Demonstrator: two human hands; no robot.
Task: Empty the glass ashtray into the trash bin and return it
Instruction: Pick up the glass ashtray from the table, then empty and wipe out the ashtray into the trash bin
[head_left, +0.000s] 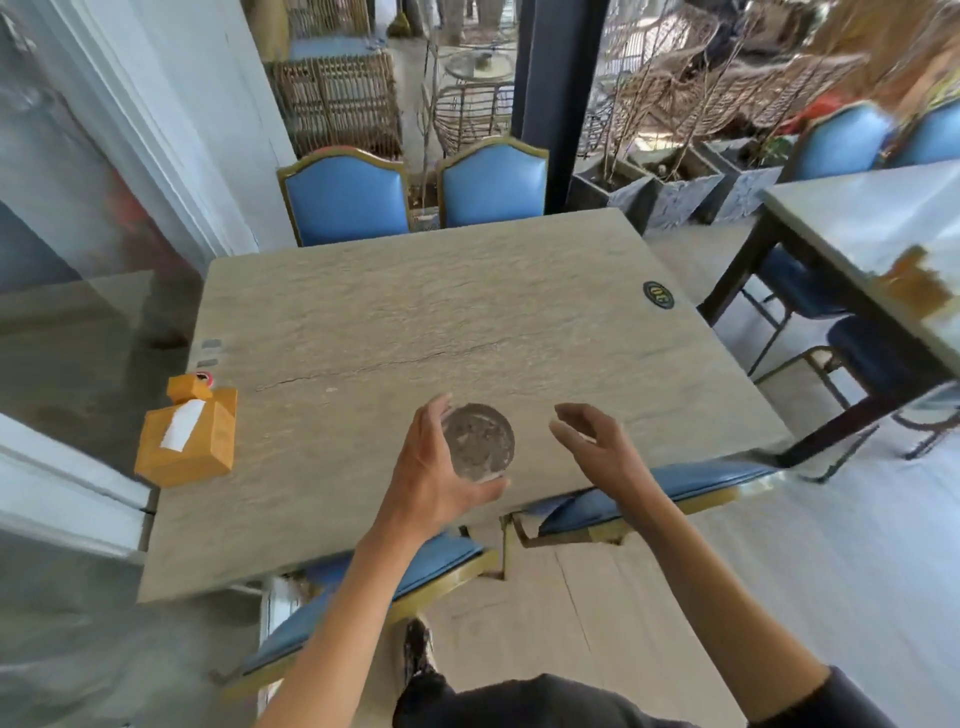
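Observation:
A round glass ashtray (479, 440) with grey ash residue inside is held over the near part of the stone-look table (415, 312). My left hand (434, 467) grips it from its left and near side, thumb under the near rim. To the right of it my right hand (597, 441) hovers with fingers apart, a short gap from the ashtray, holding nothing. No trash bin is in view. Whether the ashtray touches the tabletop I cannot tell.
An orange tissue box (187, 439) stands at the table's left edge. Blue padded chairs sit at the far side (345, 197) and tucked under the near edge (675, 480). A second table (872, 218) stands to the right, planters (670, 192) behind.

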